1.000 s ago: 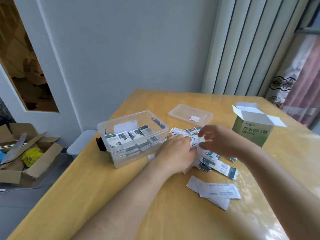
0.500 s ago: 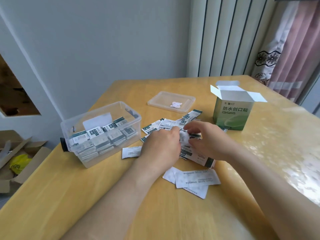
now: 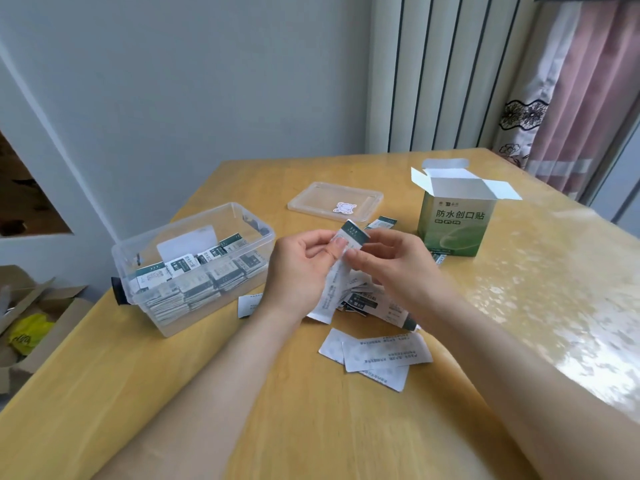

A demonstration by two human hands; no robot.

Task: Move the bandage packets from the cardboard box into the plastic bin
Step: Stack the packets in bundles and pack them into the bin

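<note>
A clear plastic bin stands on the left of the wooden table, packed with rows of white-and-green bandage packets. The green cardboard box stands open at the right. Between them, above a loose pile of packets, my left hand and my right hand are raised together. Both pinch a small stack of packets that hangs down between them. More packets lie face down nearer to me.
The bin's clear lid with a sticker lies at the back of the table. One packet lies beside the bin. An open cardboard carton with a yellow bag sits on the floor at the left. Curtains hang behind the table's right corner.
Both hands have risen from the pile on the table, lifting a stack of packets between them. The camera has swung right and closer.
</note>
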